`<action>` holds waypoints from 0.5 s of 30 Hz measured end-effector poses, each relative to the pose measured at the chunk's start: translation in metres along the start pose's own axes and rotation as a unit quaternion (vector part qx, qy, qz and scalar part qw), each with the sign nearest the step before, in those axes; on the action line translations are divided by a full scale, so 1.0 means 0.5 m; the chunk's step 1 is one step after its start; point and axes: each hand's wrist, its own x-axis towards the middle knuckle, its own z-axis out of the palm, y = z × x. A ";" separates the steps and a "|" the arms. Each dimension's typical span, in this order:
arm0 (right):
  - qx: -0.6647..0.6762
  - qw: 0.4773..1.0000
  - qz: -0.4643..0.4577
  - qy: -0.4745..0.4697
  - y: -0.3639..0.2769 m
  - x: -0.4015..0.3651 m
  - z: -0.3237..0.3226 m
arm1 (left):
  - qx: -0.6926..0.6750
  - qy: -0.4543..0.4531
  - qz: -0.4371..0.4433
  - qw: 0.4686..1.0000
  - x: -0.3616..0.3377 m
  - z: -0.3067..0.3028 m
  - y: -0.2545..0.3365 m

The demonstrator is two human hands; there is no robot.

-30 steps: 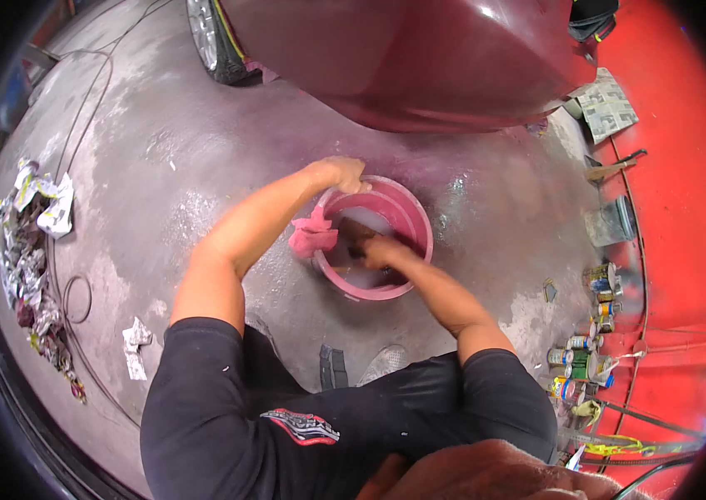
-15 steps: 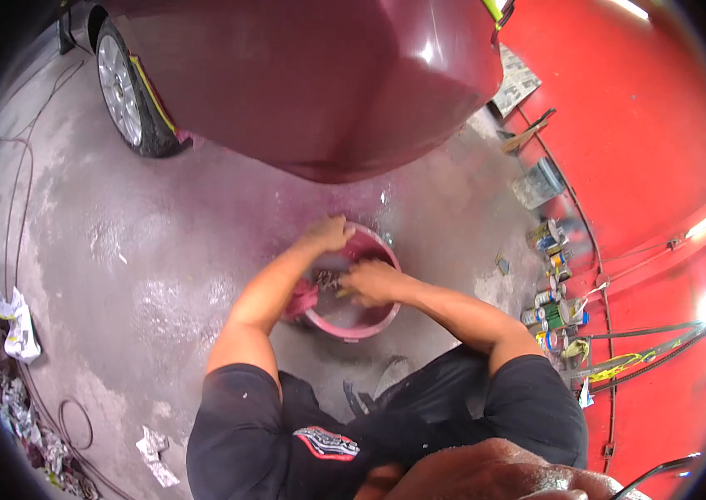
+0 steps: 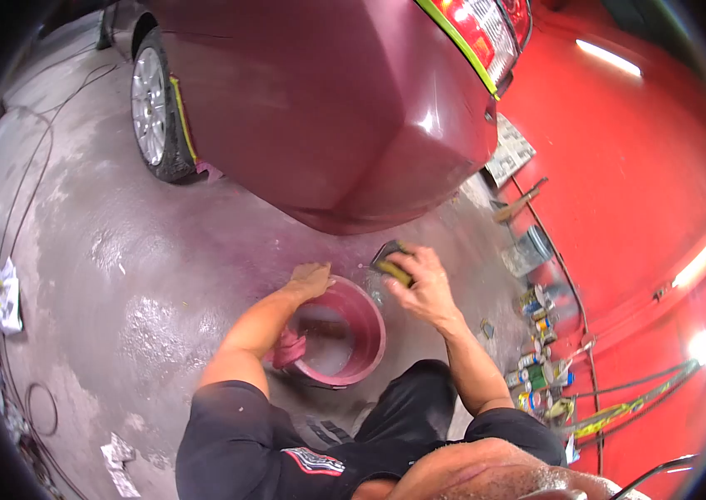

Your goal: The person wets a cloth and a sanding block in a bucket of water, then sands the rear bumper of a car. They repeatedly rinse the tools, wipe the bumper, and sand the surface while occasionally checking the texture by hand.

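My right hand [image 3: 425, 283] is closed round a dark and yellow sanding block [image 3: 393, 262], held up right of the bucket and below the car's rear corner. My left hand [image 3: 311, 281] rests on the far left rim of the pink bucket [image 3: 376, 333]; its fingers point toward the rim and their grip is partly hidden. Cloudy water [image 3: 328, 357] lies in the bucket. A pink cloth [image 3: 288, 348] hangs over the bucket's left rim. Above both hands is the dark red car body [image 3: 320, 125].
The car's wheel [image 3: 150, 106] is at upper left. Along the red wall [image 3: 620, 167] stand a grey container [image 3: 528, 252] and several cans [image 3: 536, 367]. A hose [image 3: 28, 183] runs over the floor at left, near crumpled paper [image 3: 5, 296].
My right hand has come up out of the bucket with the block and moved right. The view has shifted, showing more of the car and its tail light. My left hand stays by the rim.
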 end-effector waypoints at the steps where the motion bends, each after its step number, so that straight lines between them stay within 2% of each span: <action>1: -0.002 0.997 0.016 0.081 0.006 0.016 -0.021 | 0.005 -0.014 0.006 1.000 -0.005 -0.015 -0.004; 3: -0.024 0.975 -0.040 0.218 0.011 0.072 -0.072 | 0.007 -0.028 -0.006 1.000 -0.024 -0.038 -0.016; 5: -0.002 0.946 -0.072 0.315 -0.004 0.134 -0.123 | 0.060 -0.099 0.020 0.993 -0.020 -0.062 -0.022; 7: -0.055 0.921 -0.109 0.369 -0.034 0.182 -0.164 | 0.078 -0.130 -0.006 0.988 -0.031 -0.058 -0.035; 9: -0.033 0.911 -0.127 0.390 -0.062 0.229 -0.178 | 0.108 -0.150 -0.022 0.983 -0.017 -0.094 -0.030; 11: -0.109 0.893 -0.153 0.409 -0.075 0.274 -0.176 | 0.138 -0.309 -0.016 0.941 -0.010 -0.160 -0.002; 13: -0.121 0.887 -0.140 0.423 -0.091 0.321 -0.168 | 0.170 -0.302 0.019 0.938 0.024 -0.146 -0.015; 15: -0.160 0.870 -0.183 0.428 -0.089 0.360 -0.161 | 0.199 -0.303 0.063 0.930 0.033 -0.125 -0.030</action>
